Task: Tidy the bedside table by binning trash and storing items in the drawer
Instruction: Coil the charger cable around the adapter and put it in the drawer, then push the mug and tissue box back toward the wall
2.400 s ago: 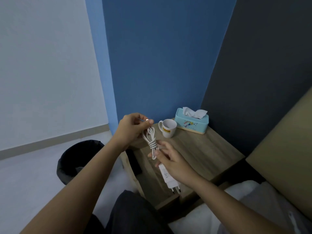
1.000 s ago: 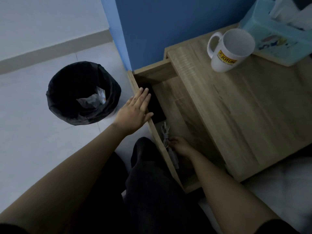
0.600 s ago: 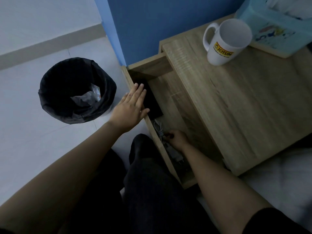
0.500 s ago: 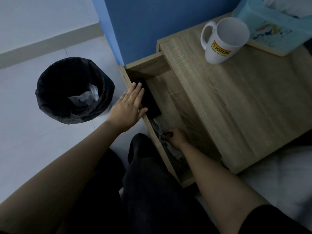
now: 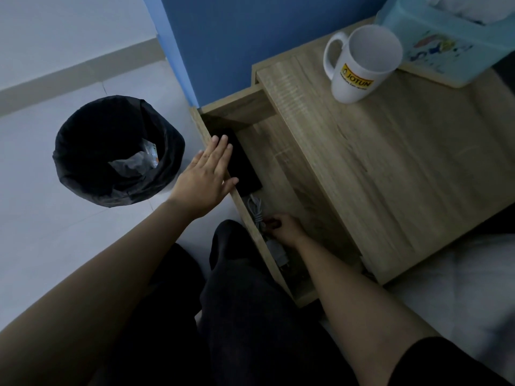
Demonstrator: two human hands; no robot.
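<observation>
A left hand (image 5: 204,181) lies flat with fingers spread on the open drawer's front edge (image 5: 245,210), seemingly steadying it, while the right hand (image 5: 284,228), fingers pinched on the coiled white charger cable (image 5: 257,211), sets it inside beside a dark flat item (image 5: 242,165).

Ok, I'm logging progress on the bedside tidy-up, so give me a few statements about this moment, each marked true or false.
1. The drawer is pulled open. True.
2. The right hand is on the tabletop beside the mug. False: it is down inside the drawer, at the coiled charger cable.
3. The left hand lies open and flat over the drawer's front edge. True.
4. The black bin on the floor is empty. False: crumpled clear wrapping lies in it.
5. The mug lies tipped on its side. False: it stands upright beside the tissue box.
</observation>
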